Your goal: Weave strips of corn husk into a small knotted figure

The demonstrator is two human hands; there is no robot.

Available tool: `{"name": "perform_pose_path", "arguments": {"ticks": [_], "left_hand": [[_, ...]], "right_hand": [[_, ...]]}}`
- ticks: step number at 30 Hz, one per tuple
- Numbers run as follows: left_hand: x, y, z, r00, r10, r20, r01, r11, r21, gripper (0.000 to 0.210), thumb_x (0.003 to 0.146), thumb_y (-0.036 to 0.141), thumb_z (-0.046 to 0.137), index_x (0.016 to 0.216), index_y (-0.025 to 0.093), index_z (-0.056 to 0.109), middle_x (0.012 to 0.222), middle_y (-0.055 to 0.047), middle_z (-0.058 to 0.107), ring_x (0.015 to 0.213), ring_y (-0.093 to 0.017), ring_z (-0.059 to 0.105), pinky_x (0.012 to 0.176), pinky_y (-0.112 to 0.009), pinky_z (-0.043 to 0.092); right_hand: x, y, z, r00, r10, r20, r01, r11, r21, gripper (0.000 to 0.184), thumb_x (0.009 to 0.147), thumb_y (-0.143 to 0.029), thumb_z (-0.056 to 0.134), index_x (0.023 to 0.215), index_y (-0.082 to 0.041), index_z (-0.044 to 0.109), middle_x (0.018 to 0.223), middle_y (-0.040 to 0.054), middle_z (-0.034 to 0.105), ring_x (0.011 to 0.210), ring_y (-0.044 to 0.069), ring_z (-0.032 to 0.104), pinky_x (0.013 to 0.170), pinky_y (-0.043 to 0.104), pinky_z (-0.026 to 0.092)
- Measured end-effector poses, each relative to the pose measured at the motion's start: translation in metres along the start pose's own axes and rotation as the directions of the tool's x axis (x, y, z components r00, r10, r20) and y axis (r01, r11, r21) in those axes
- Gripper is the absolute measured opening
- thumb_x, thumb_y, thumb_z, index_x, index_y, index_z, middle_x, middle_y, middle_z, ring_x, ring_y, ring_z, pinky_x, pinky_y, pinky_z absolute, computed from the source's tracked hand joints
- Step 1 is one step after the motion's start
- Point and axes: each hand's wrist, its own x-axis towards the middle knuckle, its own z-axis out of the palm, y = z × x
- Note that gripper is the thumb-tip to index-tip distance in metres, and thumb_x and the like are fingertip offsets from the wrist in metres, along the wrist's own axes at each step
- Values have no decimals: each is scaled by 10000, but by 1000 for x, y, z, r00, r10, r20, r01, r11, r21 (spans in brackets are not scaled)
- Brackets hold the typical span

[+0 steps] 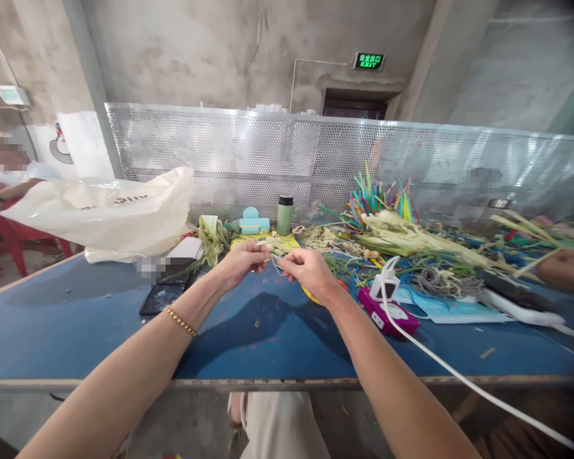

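Note:
Over the blue table (249, 347), my two hands meet with fingertips close together. My left hand (243, 262) is pinched on a small pale piece that looks like husk; the fingers partly hide it. In a pinch as well, my right hand (307, 268) grips a thin grey strand (275, 262) that bends between the hands. Just beyond them lies a yellow sheet (291, 243) with pale scraps on it. A yellow round object is partly covered by my right wrist.
At left are a large white plastic bag (124, 210) and a dark phone (163, 298). A green bottle (284, 215) stands behind. Right: corn husks (411, 237), pipe cleaners (375, 197), a purple power strip (387, 312) with a white cable, and another person's hand (567, 269).

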Motion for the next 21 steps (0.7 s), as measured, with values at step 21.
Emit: {"name": "perform_pose_path", "arguments": {"ticks": [21], "left_hand": [[0,-12,23,994,91,-62,-76,976,204,173,671,252,693,624,133,577,541,43,508,506,-68,393,502,-226,277]], "right_hand": [[7,2,11,957,51,-286,18,973,232,293,709,-427,674,631,-156,597,530,-23,525,510,109,433,494,244,324]]}}
